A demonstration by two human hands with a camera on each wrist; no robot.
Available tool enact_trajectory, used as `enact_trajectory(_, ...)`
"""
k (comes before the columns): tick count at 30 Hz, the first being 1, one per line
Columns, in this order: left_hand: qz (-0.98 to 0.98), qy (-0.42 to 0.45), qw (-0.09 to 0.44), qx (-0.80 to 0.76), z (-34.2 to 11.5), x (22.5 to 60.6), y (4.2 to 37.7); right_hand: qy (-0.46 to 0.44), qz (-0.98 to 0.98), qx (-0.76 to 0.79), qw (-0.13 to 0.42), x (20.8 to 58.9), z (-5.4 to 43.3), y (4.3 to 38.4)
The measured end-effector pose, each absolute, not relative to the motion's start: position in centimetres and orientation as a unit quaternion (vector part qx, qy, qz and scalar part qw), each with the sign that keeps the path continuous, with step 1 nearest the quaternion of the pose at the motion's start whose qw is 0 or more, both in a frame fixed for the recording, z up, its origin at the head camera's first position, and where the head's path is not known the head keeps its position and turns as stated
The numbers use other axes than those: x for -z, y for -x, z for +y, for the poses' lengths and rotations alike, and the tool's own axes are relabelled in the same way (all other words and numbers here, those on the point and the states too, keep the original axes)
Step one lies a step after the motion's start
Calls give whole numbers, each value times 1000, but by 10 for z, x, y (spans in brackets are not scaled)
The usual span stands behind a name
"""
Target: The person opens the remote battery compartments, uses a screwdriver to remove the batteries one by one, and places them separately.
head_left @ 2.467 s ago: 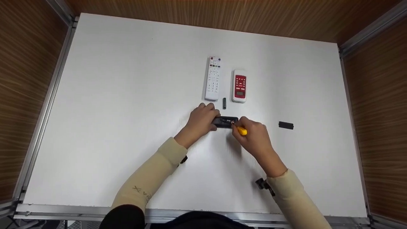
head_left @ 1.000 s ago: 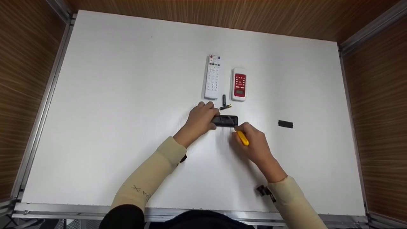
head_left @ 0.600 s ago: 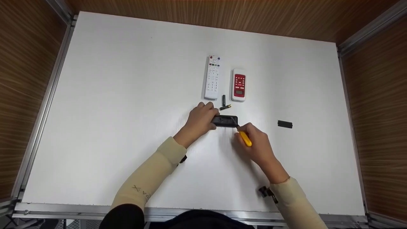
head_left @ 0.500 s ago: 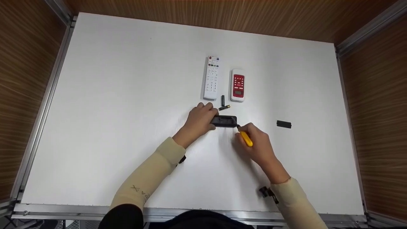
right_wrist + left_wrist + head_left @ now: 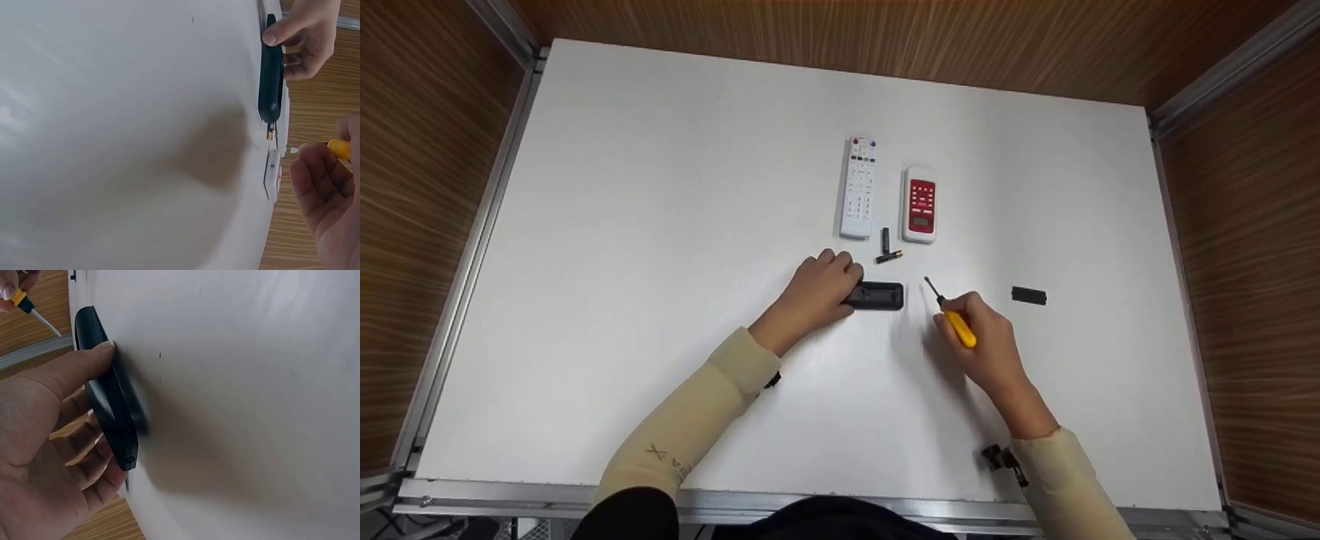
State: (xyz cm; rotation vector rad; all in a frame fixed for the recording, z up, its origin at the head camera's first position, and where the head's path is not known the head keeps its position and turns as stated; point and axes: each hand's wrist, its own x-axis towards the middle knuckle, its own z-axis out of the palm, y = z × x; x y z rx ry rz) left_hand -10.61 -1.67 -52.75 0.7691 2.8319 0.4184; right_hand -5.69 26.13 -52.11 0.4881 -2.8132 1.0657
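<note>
My left hand [image 5: 819, 291] grips a black remote control [image 5: 881, 295] by its left end, thumb on the near side and fingers on the far side. Its back faces up, and the uncovered battery compartment shows no battery inside. In the left wrist view the remote [image 5: 109, 399] sits between thumb and fingers. My right hand [image 5: 984, 336] holds a screwdriver [image 5: 960, 328] with a yellow handle, its thin shaft pointing up and left, apart from the remote. Beyond the remote lie two small batteries, one dark [image 5: 885, 240] and one with a gold end [image 5: 889, 256], close together.
A long white remote [image 5: 858, 187] and a shorter white remote with a red face [image 5: 920, 205] lie farther back on the white table [image 5: 660, 187]. The black battery cover [image 5: 1028, 295] rests at the right. Wood-grained panels [image 5: 1245, 225] enclose the table's sides and back.
A second battery has come out of the black remote and lies by the first. The screwdriver has drawn back rightward from the compartment, while the left hand and remote have shifted slightly left.
</note>
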Motion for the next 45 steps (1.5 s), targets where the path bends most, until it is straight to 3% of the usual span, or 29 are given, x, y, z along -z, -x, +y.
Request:
enact_trajectory(12,935,-344,91,-12,-69,507,118,-141,-917,-368,61,523,268,56)
enact_trajectory(28,893,-447,-28,42,-145,507,190,-119,-903,-406,77,526,275,49)
enact_trajectory(37,898,-438,-30,39,-155,509,215,-114,-906,-402,72,524,276,45)
enact_trajectory(45,928,-371,32,-10,-155,518,221,-104,-907,-401,77,524,280,45)
